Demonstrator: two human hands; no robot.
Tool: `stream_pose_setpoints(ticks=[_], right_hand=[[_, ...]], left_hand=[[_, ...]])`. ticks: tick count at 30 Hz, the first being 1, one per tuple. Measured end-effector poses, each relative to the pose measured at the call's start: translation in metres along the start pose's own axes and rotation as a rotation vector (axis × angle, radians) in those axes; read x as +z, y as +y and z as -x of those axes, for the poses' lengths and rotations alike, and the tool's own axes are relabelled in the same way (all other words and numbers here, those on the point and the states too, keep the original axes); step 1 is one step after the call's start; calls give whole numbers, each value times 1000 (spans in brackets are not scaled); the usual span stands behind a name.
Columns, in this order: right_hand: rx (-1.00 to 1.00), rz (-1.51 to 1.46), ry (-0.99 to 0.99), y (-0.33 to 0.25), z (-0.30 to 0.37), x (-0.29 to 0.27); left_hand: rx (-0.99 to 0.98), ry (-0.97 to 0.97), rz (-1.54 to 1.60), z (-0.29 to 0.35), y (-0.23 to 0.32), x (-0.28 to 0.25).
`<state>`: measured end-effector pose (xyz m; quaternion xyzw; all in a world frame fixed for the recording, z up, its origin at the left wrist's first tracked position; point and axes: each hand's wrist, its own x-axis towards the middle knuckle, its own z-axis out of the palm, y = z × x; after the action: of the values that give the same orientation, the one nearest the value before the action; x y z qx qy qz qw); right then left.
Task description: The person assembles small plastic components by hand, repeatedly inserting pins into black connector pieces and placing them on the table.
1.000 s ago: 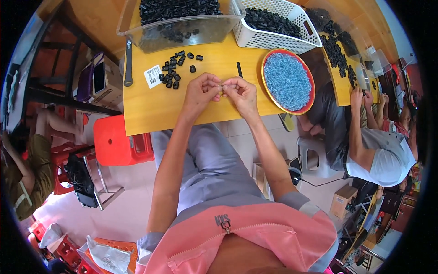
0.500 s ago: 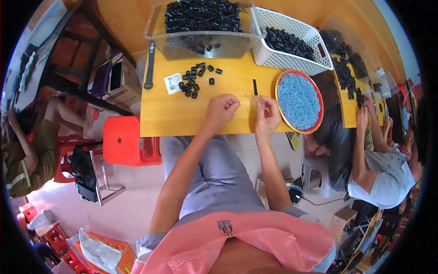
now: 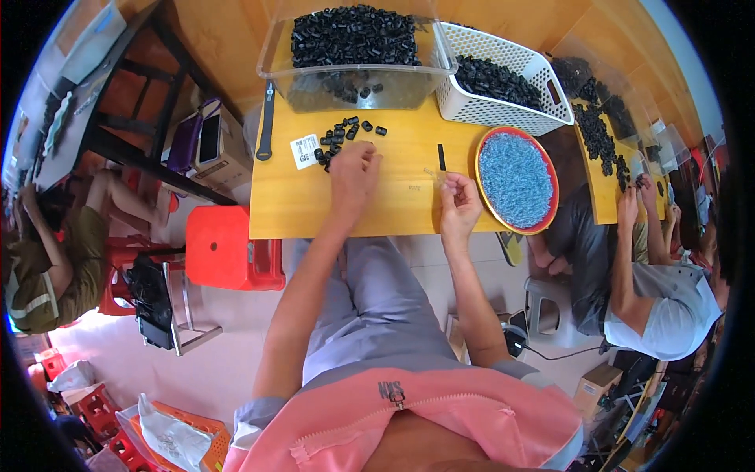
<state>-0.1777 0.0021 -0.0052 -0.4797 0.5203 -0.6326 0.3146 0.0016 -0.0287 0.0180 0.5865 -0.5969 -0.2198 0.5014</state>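
Observation:
My left hand (image 3: 354,175) has its fingers curled down at the right side of a loose pile of small black cylindrical plastic parts (image 3: 336,135). Its fingertips are partly hidden, so I cannot make out what they hold. At the table's front right, my right hand (image 3: 460,203) pinches a thin, shiny small piece (image 3: 439,179) between thumb and fingers. Just beyond it lies a short black strip (image 3: 441,156). Beside the right hand stands a round red tray (image 3: 556,189) full of tiny bluish, silvery pieces (image 3: 515,177).
A clear plastic bin (image 3: 358,90) of black parts and a white perforated basket (image 3: 503,118) stand along the back. A white printed label (image 3: 303,153) and a black strap (image 3: 266,126) lie at the left. A red stool (image 3: 224,248) adjoins the table; a co-worker (image 3: 661,291) sits at right.
My left hand has moved left and away from me, from beside the right hand to the black parts. My right hand stays almost in place, still pinching.

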Motion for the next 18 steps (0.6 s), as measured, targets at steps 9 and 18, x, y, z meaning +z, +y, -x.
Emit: stream_pose_setpoints(ticks=[9,18], right_hand=[[-14,101,-18,-6,3,4],[-2,50,-19,-2,1,0]], left_hand=[[17,-79,-563,-23,-6,8],[-96,-78,62,17,-9,-4]])
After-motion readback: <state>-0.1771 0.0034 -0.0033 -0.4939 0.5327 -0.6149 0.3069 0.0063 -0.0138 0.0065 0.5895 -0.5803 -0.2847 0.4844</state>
